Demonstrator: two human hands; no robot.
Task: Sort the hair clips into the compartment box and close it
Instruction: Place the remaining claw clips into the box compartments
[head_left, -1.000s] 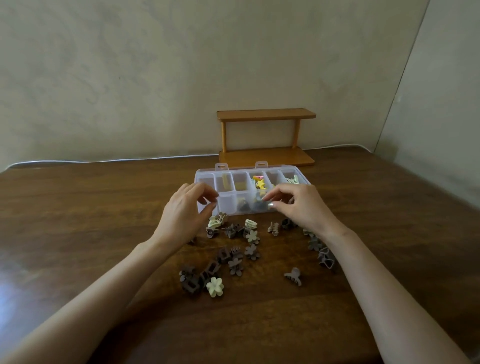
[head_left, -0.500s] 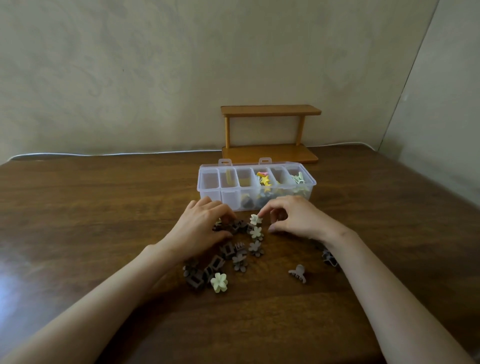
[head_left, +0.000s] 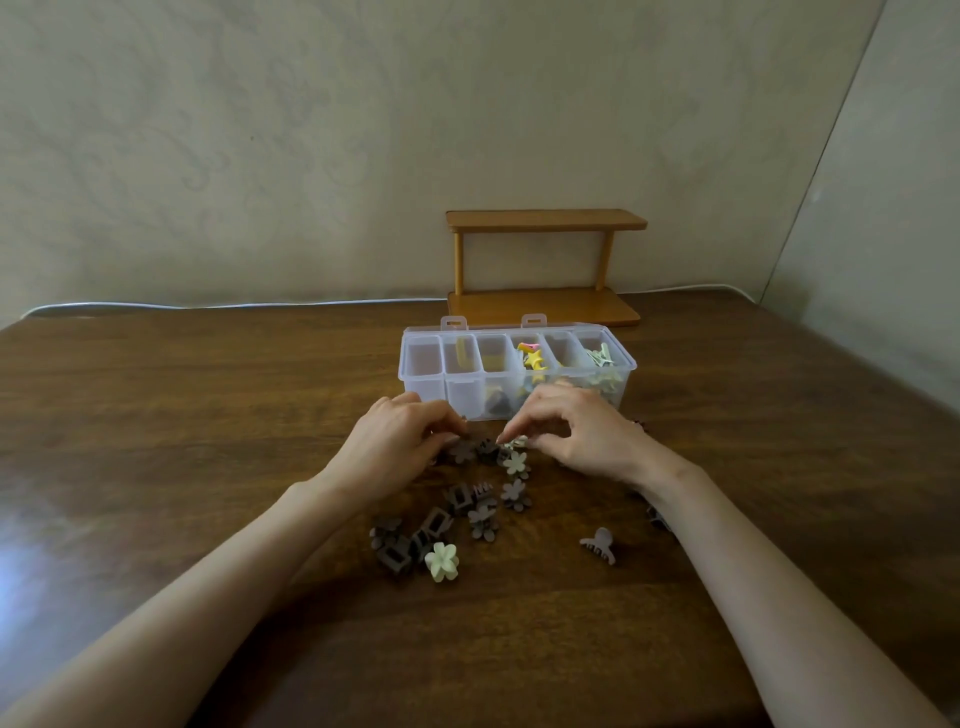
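Observation:
The clear compartment box (head_left: 422, 375) stands open on the table, with yellow and pink clips in one middle section and pale green ones at its right end. Loose brown and cream hair clips (head_left: 480, 512) lie scattered in front of it. My left hand (head_left: 395, 449) is curled over the pile's far left, its fingertips closing on a brown flower clip (head_left: 461, 450). My right hand (head_left: 582, 441) pinches a cream clip (head_left: 518, 442) between thumb and forefinger, just above another cream flower clip (head_left: 515, 462). Both hands sit close to the box's front wall.
A small wooden two-level shelf (head_left: 545, 223) stands behind the box against the wall. A white cable (head_left: 234, 305) runs along the table's back edge. A pale yellow flower clip (head_left: 441, 561) and a beige claw clip (head_left: 600, 544) lie nearest me.
Both hands dropped from over the box to the pile of clips. The right forefinger and thumb have closed on a cream clip, and the left fingers have curled in further.

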